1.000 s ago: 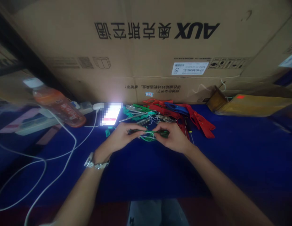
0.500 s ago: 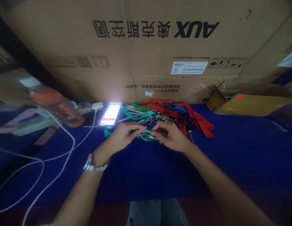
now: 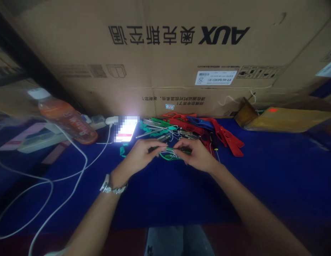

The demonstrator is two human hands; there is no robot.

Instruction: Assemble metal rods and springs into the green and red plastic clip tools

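Both hands meet in the middle over the blue cloth. Fingertips of my left hand (image 3: 148, 151) pinch the left end of a slim green plastic shell (image 3: 169, 156), like a long lighter's housing, with thin white wire on it. My right hand (image 3: 194, 153) has thumb and fingers closed on the same shell's right part, which they partly hide. Just beyond lie thin metal rods and tubes (image 3: 189, 134), loose white wires and small teal plastic pieces (image 3: 152, 131). Red plastic lighter shells (image 3: 226, 137) and a blue one (image 3: 201, 122) are heaped behind my right hand.
A lit phone (image 3: 126, 129) lies left of the pile, near a white charger and cable (image 3: 84, 167). A drink bottle (image 3: 66, 115) leans farther left. A large cardboard box (image 3: 160, 78) stands behind; a yellow package (image 3: 285, 119) is at right. A yellow-tipped screwdriver-like tool (image 3: 216, 150) lies beside my right hand.
The view has shifted slightly. Both hands keep their hold on the green shell, and my left fingertips have moved a little closer to the right ones.
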